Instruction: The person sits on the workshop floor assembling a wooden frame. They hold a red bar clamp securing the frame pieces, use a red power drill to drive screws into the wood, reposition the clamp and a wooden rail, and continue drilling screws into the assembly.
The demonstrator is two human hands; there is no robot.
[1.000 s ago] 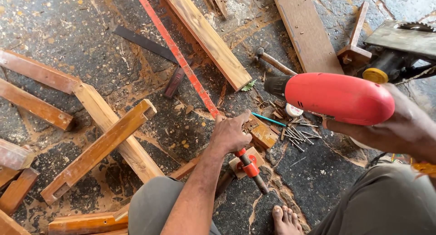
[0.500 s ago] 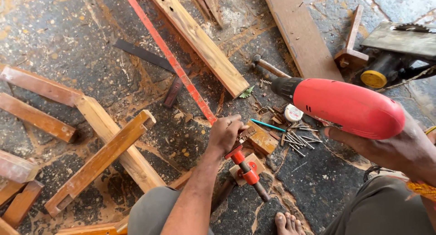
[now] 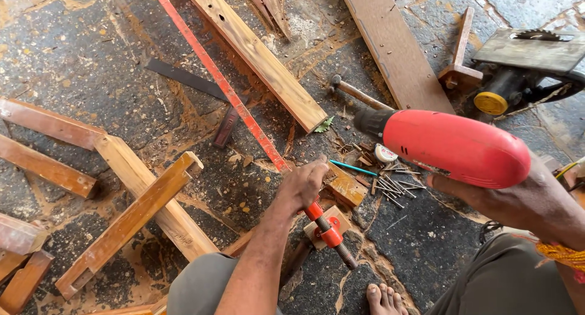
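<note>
Left hand: our left hand sits at the centre of the frame, fingers curled shut around the red handle of the bar clamp, just beside the small wooden block.
Right hand: our right hand, at the right edge, is wrapped under the red electric drill, gripping its body; the nose points left, above the floor.
Clamp: its long red bar runs from the top of the frame down to the handle, near the lower centre.
Doing it well: we judge the clamp wants a firm, steady grip so the block cannot shift, and the drill should be kept level and well clear of the fingers.
Fasteners: loose nails lie scattered just right of the block, beside a teal pencil.
Labels and packages: none readable; a small round white tape roll lies under the drill's nose.
Around: a hammer, a plank and a circular saw at upper right rest on the sawdust-strewn floor.
</note>
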